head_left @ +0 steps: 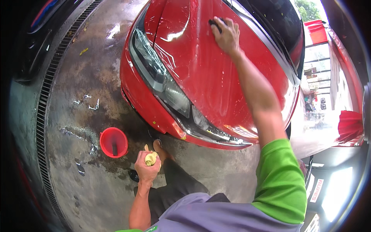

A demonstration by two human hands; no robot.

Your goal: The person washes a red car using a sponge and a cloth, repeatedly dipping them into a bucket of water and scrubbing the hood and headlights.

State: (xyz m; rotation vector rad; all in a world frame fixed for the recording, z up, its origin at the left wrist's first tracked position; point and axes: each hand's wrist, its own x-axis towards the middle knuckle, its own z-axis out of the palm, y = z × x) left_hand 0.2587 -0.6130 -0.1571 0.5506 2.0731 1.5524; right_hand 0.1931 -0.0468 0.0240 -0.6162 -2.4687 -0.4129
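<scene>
My right hand (227, 34) reaches far out over the wet red hood (208, 81) of a car and grips a small black pad (217, 24), which lies against the paint. Streaks and droplets mark the hood around it. My left hand (147, 166) is low in front of my body, closed around a crumpled pale yellow cloth (151, 159). Between the two hands are the car's headlight (162, 72) and front bumper (145, 98). A red bucket (114, 142) stands on the floor to the left of my left hand, with a dark thing inside it.
The concrete floor (84, 110) is wet in patches. A drain grate (43, 116) runs along the left, beside another dark vehicle (37, 52). The car's windshield (272, 26) lies beyond the hood. Shelves with goods (317, 78) stand at the far right.
</scene>
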